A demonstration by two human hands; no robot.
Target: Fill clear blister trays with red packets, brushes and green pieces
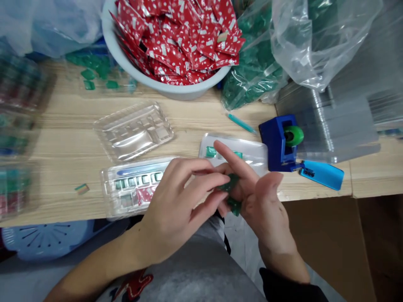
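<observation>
My right hand is turned palm up, its index finger and thumb stretched out and its other fingers curled around small dark green translucent pieces. Over it, my left hand closes its fingertips on another of these green pieces. Under my left wrist lies a filled clear plastic tray with a blue stick, several green squares and a red packet in its compartments. Behind my fingers, a whitish plastic tray holds green pieces. What lies deeper between my fingers is hidden.
An unfilled clear tray lies further back, before a basin of red packets. A teal stick, a blue tape dispenser and bags of green pieces are at right. Filled trays line the left; the table's front edge is close.
</observation>
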